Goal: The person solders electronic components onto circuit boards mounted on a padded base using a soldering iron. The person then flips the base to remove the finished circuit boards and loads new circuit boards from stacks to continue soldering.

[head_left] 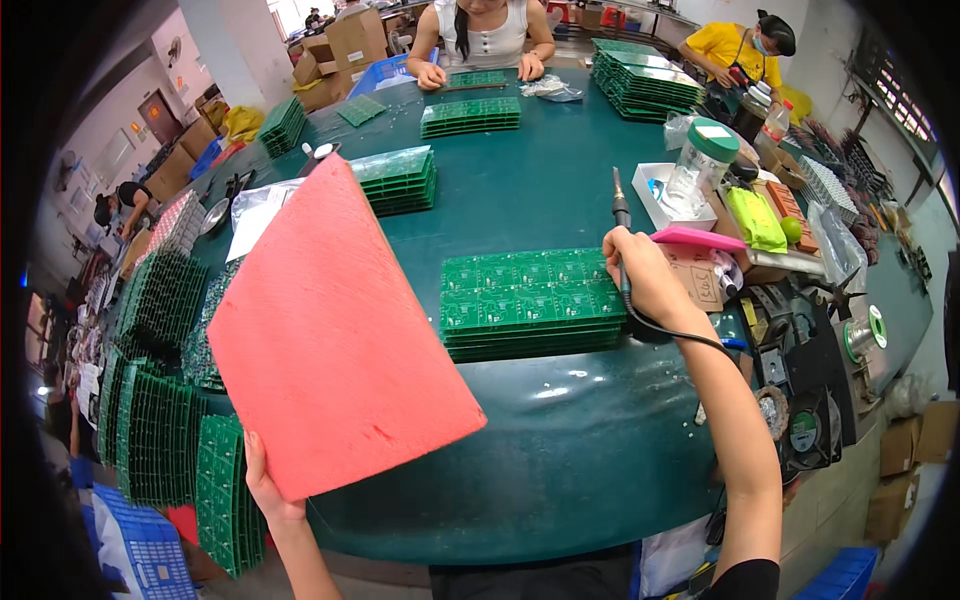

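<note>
My left hand grips the lower left edge of a large red foam board, which is raised and tilted over the table's left part. Its thumb lies on the board's face; the other fingers are hidden behind. In my right hand is a soldering iron, its bare metal tip pointing up and its black cord running along my forearm. That hand is at the right edge of a stack of green circuit board panels. The top panel lies flat, with rows of small parts on it.
Behind the foam board stands another panel stack. Upright panels crowd the left edge. On the right are a green-lidded jar, a pink sheet, a solder spool and a small fan. A person sits opposite, handling a panel.
</note>
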`<state>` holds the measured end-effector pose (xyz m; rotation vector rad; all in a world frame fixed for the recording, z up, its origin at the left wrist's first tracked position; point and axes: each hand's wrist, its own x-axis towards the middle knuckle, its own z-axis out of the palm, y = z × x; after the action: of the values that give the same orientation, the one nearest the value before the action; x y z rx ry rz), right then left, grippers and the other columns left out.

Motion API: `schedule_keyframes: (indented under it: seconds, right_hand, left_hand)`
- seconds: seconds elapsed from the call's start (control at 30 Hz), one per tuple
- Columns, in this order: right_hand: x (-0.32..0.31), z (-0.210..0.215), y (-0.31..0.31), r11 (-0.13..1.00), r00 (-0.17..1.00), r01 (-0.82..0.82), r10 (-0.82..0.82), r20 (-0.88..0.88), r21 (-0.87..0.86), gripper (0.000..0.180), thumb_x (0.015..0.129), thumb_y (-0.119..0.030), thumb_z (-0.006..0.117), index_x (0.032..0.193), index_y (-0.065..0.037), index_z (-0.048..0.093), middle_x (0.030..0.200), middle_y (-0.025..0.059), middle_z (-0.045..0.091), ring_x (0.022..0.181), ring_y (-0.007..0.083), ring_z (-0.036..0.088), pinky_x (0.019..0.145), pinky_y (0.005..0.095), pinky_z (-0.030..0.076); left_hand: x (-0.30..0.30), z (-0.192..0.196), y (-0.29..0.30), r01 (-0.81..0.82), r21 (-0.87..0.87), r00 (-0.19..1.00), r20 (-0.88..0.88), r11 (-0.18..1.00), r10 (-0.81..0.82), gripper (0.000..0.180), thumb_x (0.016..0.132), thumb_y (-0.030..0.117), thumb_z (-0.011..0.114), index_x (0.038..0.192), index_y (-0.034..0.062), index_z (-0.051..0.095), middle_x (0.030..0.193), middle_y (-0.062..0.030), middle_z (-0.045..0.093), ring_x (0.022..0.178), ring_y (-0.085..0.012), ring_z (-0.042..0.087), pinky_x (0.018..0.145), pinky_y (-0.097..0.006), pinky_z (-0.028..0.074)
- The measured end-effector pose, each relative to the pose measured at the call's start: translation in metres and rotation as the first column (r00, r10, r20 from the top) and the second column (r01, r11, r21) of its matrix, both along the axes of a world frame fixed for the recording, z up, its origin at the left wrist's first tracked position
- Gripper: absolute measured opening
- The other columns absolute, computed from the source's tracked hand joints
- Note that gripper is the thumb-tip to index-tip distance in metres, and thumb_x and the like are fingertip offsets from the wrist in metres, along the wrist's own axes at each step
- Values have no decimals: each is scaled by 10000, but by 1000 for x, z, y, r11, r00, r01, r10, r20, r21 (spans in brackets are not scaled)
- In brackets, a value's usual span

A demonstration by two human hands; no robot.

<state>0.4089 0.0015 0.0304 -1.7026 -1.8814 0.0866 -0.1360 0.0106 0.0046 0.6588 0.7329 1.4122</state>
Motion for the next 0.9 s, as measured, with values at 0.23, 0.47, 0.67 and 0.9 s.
schedule_keyframes:
  seconds: [0.23, 0.47, 0.67, 0.9]
  right_hand:
    - [-30, 21, -61, 992, 979, 69, -47, -197, 106, 339, 739, 139, 606, 1000, -36, 480, 791, 122, 544, 772, 288, 592, 712, 336, 477]
    - [-19, -11, -120, 985, 967, 165, -173, -188, -54, 317, 745, 143, 613, 983, -28, 494, 855, 126, 554, 789, 264, 590, 741, 317, 474]
    - [-38, 3, -120, 984, 972, 177, -172, -162, 17, 228, 841, 40, 637, 976, -22, 464, 995, 158, 646, 855, 212, 636, 768, 319, 498]
    - [-98, 76, -91, 979, 773, 165, -54, -632, 118, 210, 939, -119, 648, 982, -64, 450, 832, 15, 541, 706, 69, 497, 661, 205, 421]
  left_hand:
    - [-6, 2, -17, -32, 68, 994, -103, 997, 39, 499, 996, 201, 502, 1452, 56, 359, 1398, -82, 487, 1254, -207, 500, 1053, -386, 420]
    - [-6, 6, 4, -66, 60, 996, -59, 996, 69, 492, 998, 169, 496, 1453, 46, 355, 1397, -85, 489, 1246, -207, 505, 1047, -383, 427]
    - [30, 22, 17, 40, 75, 996, -86, 996, -33, 479, 985, 171, 526, 1425, 34, 393, 1353, -91, 527, 1210, -201, 534, 1023, -373, 447]
    - [149, 57, 47, 262, 111, 933, -284, 959, -222, 450, 943, 155, 607, 1345, 3, 472, 1241, -97, 596, 1107, -155, 588, 947, -299, 473]
